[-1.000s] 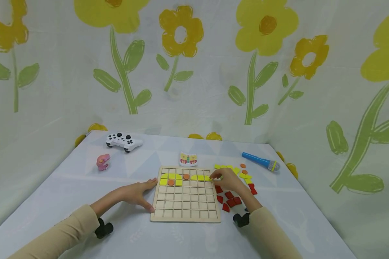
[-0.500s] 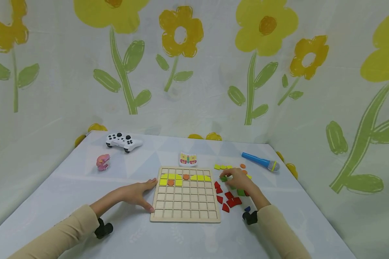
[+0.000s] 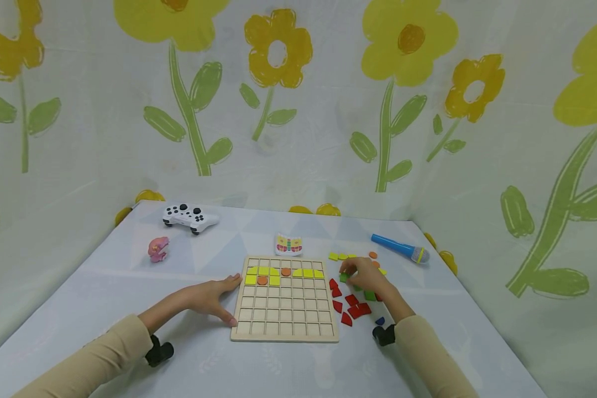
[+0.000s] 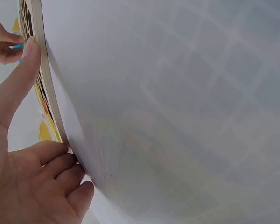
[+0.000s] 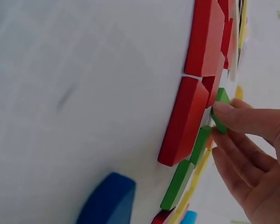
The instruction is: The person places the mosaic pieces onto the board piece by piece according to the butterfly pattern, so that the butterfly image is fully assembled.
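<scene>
A wooden grid board (image 3: 287, 312) lies on the table, with yellow tiles (image 3: 307, 273) and two orange discs (image 3: 286, 272) set in its upper rows. My left hand (image 3: 206, 298) rests at the board's left edge, thumb and fingers spread along it; the left wrist view shows the fingertips right at the side. To the right of the board, my right hand (image 3: 363, 275) pinches a small green tile (image 5: 221, 96) between thumb and fingers. More green tiles (image 5: 177, 184) lie under and beside that hand. Red tiles (image 3: 354, 309) are scattered nearer me.
Behind the board stands a small picture card (image 3: 289, 245). Yellow tiles (image 3: 342, 256) and orange discs (image 3: 373, 255) lie at the back right, near a blue toy microphone (image 3: 400, 248). A blue piece (image 3: 380, 320) sits by the right wrist. A white game controller (image 3: 189, 218) and pink toy (image 3: 158, 249) are back left.
My right hand has left a yellow tile at the right end of the board's row, moved right to the loose pieces and taken hold of a green tile. The left hand stays still.
</scene>
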Action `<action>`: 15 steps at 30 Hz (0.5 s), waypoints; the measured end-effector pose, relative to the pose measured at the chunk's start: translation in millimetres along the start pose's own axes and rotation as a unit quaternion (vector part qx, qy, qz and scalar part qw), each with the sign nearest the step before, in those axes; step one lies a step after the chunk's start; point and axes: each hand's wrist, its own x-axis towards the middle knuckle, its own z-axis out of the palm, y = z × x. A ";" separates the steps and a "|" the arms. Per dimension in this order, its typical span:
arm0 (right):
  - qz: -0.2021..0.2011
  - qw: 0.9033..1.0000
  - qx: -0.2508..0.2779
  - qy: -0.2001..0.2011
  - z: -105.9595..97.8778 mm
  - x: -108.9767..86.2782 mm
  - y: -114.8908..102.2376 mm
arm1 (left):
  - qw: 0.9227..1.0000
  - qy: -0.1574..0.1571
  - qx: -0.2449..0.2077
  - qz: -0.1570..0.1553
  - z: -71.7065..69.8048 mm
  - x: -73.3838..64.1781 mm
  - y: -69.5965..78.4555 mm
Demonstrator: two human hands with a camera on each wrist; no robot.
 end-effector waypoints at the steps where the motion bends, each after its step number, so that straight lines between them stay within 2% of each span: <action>1: 0.000 1.000 0.002 0.002 -0.2 -0.1 -0.7 | 1.000 0.000 -0.001 0.000 -0.1 0.0 0.2; 8: 0.004 1.000 0.008 0.002 -1.5 -0.5 -0.9 | 1.000 -0.001 0.001 -0.001 -0.1 0.1 0.5; 12: -0.023 1.000 0.010 0.002 -4.9 -1.2 -1.5 | 1.000 -0.001 0.002 -0.002 0.1 -0.1 0.6; 15: -0.061 0.998 0.014 0.004 -7.4 -1.0 -4.9 | 1.000 0.000 0.003 -0.002 0.0 -0.2 0.3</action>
